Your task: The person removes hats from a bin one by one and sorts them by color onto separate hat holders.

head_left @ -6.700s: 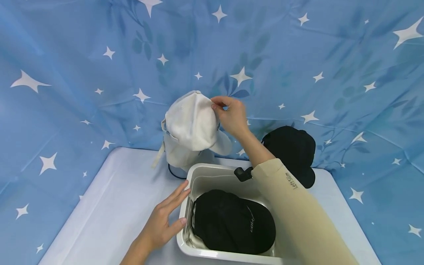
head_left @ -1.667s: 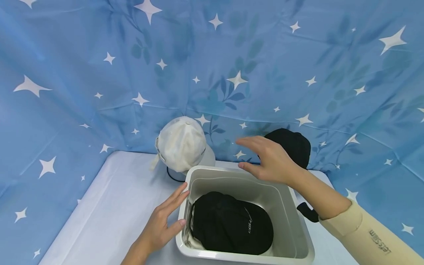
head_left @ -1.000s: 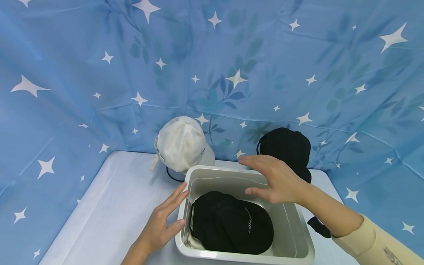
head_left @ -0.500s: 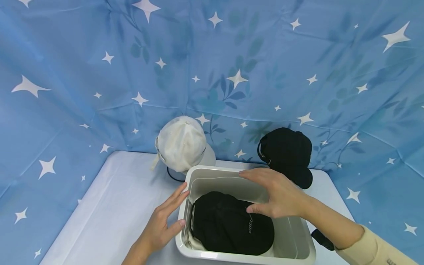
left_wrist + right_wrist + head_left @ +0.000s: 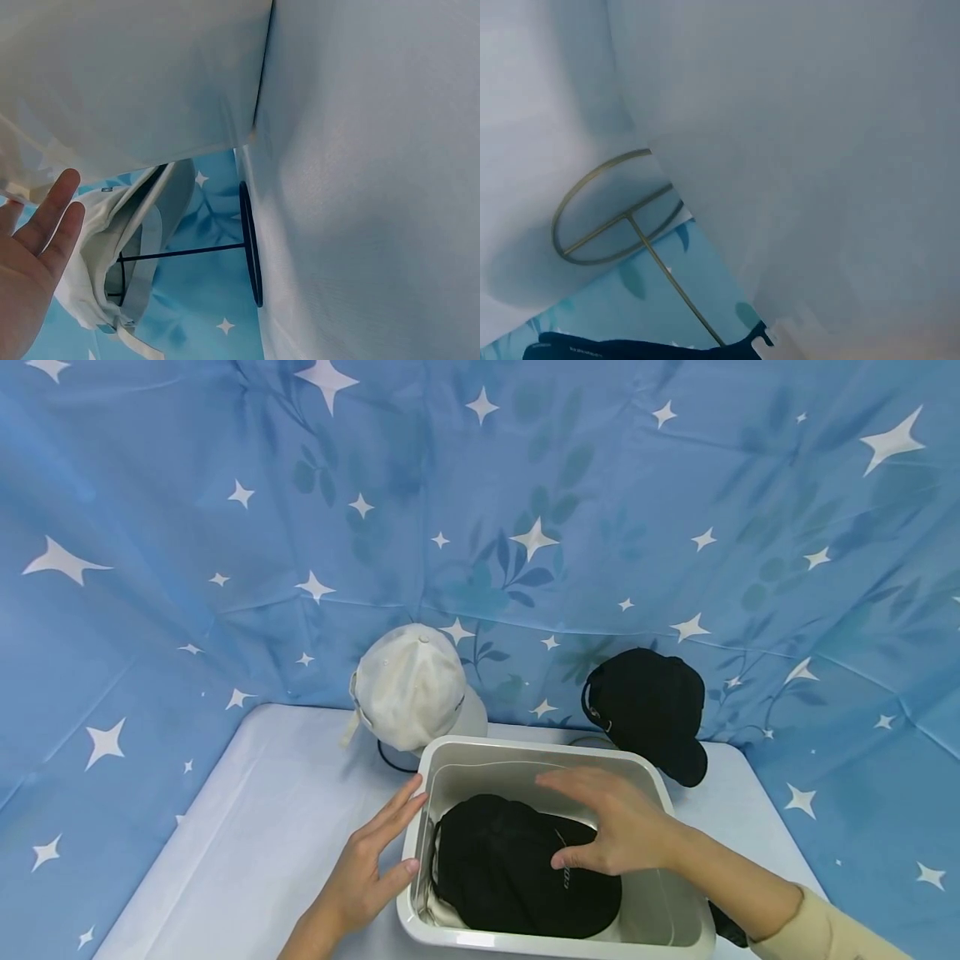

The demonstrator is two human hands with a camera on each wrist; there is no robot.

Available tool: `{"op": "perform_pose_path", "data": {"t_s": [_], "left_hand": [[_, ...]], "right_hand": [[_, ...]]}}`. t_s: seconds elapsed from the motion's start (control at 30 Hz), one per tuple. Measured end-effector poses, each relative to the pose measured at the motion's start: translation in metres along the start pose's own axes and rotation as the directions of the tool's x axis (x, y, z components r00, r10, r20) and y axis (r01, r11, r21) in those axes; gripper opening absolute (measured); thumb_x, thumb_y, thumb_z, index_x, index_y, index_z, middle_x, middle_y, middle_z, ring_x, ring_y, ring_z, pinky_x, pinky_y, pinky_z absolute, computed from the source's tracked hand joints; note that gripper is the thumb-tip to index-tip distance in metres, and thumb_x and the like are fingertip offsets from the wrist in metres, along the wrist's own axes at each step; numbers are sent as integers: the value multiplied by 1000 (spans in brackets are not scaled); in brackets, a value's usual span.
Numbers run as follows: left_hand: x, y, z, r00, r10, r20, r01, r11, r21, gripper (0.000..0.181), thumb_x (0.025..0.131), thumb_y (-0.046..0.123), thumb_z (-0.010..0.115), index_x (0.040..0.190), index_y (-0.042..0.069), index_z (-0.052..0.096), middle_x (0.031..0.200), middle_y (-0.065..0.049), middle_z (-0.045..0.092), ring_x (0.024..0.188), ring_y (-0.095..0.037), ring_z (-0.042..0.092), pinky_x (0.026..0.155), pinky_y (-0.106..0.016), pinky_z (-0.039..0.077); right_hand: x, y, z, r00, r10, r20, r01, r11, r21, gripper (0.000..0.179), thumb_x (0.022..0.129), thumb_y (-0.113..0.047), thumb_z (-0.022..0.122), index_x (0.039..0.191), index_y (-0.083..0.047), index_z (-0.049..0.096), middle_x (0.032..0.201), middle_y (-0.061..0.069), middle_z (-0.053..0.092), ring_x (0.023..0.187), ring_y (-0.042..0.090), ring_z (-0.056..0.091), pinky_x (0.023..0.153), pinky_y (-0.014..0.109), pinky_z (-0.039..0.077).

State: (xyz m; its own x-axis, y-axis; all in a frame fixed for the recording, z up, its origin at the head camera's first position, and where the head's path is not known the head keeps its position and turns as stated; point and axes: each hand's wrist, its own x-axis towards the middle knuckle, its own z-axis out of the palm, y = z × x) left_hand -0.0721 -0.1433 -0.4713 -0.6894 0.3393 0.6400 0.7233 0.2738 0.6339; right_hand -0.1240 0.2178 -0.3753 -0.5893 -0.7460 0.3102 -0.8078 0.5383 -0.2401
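A black cap with pale lettering on its front lies in a white plastic bin, over something pale that shows at its left edge. My left hand rests against the bin's left rim, fingers straight. Over the bin's right half, my right hand has its fingers spread apart and holds nothing; its thumb overlaps the cap's brim in the head view. A white cap sits behind the bin at left, on a black wire stand seen in the left wrist view.
A second black cap hangs behind the bin at right, on a gold-coloured wire stand. White cloth covers the table. A blue curtain with white stars hangs close behind and at both sides.
The white cap my right hand pinched earlier now sits lower, on the left stand, released. My right hand has moved right, then down over the bin. The left hand has stayed put.
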Motion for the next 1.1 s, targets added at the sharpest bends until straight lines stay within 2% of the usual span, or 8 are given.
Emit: {"op": "perform_pose_path", "data": {"t_s": [0.5, 1.1], "left_hand": [[-1, -2, 1, 1000, 13, -6, -13, 1000, -1, 70, 85, 7, 60, 154, 0, 49, 165, -21, 38, 150, -30, 42, 120, -23, 30], [-1, -1, 1, 1000, 2, -1, -2, 1000, -5, 70, 86, 6, 61, 154, -1, 49, 165, -20, 37, 151, -29, 41, 120, -23, 30]], "right_hand": [[-5, -2, 21, 998, 42, 45, -45, 998, 53, 85, 75, -59, 88, 142, -13, 63, 138, -3, 67, 124, 19, 65, 97, 48, 57], [-2, -3, 36, 981, 111, 157, -132, 983, 128, 74, 82, -58, 84, 139, -16, 65, 136, -4, 67, 121, 18, 65, 101, 48, 56]]}}
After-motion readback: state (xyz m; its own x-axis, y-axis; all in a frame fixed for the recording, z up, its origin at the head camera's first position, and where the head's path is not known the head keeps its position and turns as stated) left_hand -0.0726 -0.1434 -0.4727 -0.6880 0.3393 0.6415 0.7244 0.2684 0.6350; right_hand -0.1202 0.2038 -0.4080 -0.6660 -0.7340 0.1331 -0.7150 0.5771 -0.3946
